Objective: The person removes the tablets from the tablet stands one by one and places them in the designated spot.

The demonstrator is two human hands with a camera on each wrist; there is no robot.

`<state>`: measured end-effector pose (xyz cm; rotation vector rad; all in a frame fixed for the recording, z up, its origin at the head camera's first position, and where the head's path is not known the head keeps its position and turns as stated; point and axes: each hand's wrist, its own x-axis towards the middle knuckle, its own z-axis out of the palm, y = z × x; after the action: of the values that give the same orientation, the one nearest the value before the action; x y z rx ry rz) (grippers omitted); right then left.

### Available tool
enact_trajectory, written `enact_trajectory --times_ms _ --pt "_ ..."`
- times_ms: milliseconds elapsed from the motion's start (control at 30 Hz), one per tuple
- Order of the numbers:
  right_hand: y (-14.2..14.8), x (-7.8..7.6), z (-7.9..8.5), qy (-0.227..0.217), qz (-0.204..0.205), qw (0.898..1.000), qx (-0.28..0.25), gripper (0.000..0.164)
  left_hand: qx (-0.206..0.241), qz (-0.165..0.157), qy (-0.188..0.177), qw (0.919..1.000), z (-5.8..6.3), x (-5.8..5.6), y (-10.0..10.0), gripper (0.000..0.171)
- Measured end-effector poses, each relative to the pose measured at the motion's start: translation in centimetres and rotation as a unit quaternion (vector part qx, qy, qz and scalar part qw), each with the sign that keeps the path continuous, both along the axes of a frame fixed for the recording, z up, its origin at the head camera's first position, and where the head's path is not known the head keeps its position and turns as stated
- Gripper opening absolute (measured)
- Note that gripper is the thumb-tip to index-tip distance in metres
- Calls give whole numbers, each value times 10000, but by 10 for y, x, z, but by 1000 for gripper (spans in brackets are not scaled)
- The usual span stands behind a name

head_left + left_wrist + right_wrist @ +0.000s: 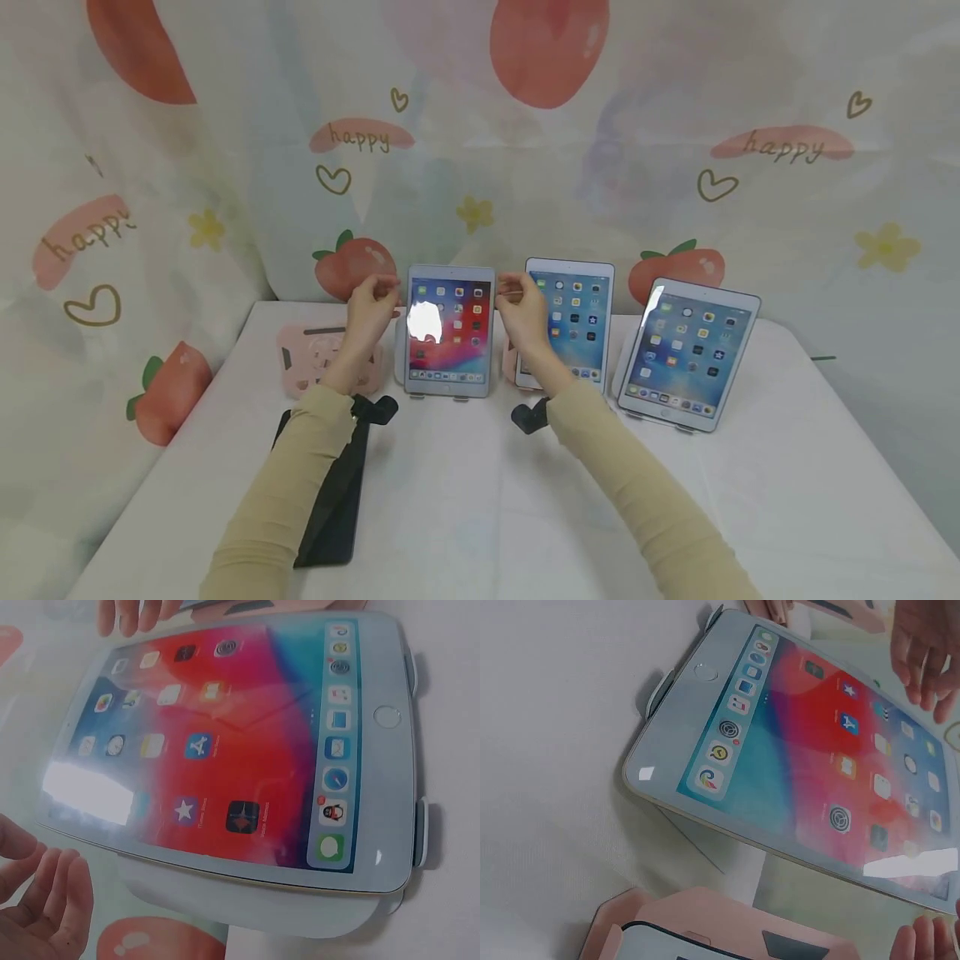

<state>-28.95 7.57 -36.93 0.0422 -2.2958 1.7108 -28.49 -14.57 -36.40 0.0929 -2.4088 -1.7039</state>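
Observation:
A white tablet [450, 333] with a lit red-and-blue home screen leans upright on a white stand [255, 900], its lower edge resting on two small hooks. My left hand [372, 308] is beside its upper left edge, fingers loosely bent and holding nothing. On the opposite side my right hand [525, 310] hovers near the upper right edge, partly in front of a second white tablet [577, 317]. In the left wrist view the left fingertips [64, 862] are close to the tablet's edge; whether they touch it I cannot tell.
The second tablet leans on a pink stand [705, 907]. Farther right, a third white tablet [690, 354] tilts on its stand. At left a pink stand [292, 354] is partly behind my left forearm, and a black tablet [337, 508] lies on the white table [450, 500] beneath it.

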Motion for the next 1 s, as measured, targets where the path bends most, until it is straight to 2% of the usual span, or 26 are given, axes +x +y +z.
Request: enact_trajectory --times_ms 167,433,733,1000 --pt "-1 -4 -2 -28 -6 9998 201 32 -1 -27 -122 9999 -2 -8 0 31" --pt "-1 -9 -7 -41 123 9993 343 36 368 -99 -303 9988 -2 -19 -1 33" --pt "-2 -16 -16 -133 145 9993 313 36 719 -257 -193 9969 -5 -24 -1 34" --pt "-5 -16 -17 -170 19 9995 280 37 823 -348 -332 9954 -8 -25 0 38"
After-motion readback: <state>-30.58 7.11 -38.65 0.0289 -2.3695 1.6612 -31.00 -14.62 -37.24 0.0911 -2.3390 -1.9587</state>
